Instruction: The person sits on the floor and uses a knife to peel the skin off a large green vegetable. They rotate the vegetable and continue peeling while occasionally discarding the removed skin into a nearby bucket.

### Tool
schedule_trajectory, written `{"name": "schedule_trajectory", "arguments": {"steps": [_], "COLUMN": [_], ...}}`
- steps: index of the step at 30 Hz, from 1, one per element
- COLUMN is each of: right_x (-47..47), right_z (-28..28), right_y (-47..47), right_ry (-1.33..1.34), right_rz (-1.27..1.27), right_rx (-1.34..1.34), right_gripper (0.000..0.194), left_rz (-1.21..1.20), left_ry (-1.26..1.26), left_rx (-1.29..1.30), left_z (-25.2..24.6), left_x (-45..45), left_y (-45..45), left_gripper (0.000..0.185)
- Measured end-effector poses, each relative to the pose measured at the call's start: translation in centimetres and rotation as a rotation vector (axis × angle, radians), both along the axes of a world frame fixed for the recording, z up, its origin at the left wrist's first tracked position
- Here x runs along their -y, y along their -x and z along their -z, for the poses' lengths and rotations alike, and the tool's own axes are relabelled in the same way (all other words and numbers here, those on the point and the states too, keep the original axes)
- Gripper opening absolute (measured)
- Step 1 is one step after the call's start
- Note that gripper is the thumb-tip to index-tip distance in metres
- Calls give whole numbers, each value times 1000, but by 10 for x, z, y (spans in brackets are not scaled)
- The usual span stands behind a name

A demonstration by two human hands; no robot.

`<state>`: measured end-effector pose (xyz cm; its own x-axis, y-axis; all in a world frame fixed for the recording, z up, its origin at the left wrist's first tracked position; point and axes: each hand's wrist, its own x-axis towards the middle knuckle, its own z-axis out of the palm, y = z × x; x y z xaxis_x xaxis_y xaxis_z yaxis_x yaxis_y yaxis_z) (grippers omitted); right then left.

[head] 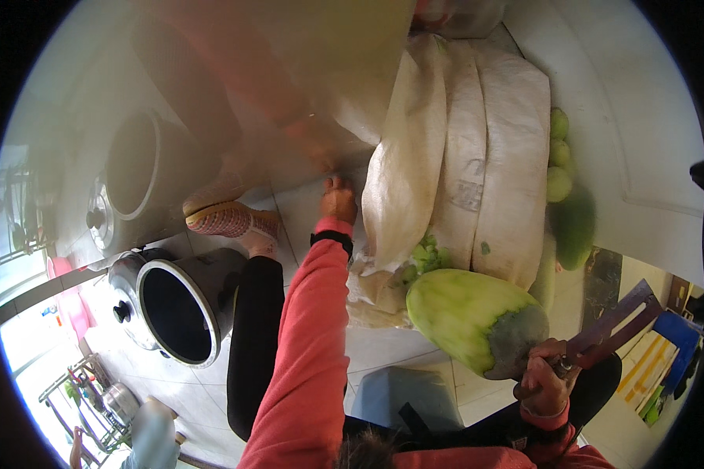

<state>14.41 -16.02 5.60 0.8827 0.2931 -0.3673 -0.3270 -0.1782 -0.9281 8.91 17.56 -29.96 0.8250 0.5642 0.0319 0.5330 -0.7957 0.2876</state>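
Observation:
My left hand (337,200) reaches down to the tiled floor, beside a whitish woven sack (463,164) and close to a shiny reflective panel. Its fingers are bent, and I cannot tell whether they hold anything. In my right hand (545,378) is the handle of a slotted-blade peeling knife (613,331), with the blade pointing up and right. Right next to that hand lies a large, mostly peeled gourd (466,322), pale green with a patch of dull gray-green rind at the near end. Green peelings (428,256) lie by its far end.
A dark open pot (179,311) and a glass lid (129,299) are at left, near my shoe (226,220). The reflective panel (305,70) rises ahead. A blue-gray stool (408,398) stands below; a blue crate (677,346) is at right. Another person (152,434) is at lower left, near a metal rack.

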Motion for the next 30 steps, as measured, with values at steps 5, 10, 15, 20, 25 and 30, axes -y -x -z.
{"name": "schedule_trajectory", "arguments": {"steps": [5, 10, 15, 20, 25, 30], "right_x": [-2, -4, 1, 8, 17, 19], "right_z": [3, 0, -9, -8, -6, -11], "right_y": [1, 4, 4, 9, 16, 26], "right_ry": [58, 64, 113, 75, 23, 12], "right_rz": [-12, -4, -14, -62, -135, -208], "right_rx": [52, 33, -41, 7, 26, 64], "right_gripper": [10, 7, 5, 5, 7, 7], "left_rz": [29, -89, -562, -913, -656, -502], "left_ry": [-40, 56, 256, 246, 595, 780], "left_rx": [-122, -120, 71, 481, 929, 734], "left_z": [-4, -7, -34, -88, -140, -178], "left_x": [4, 7, 21, 67, 159, 202], "left_y": [-4, 11, 51, 74, 54, 39], "left_gripper": [16, 19, 16, 8, 12, 12]}}
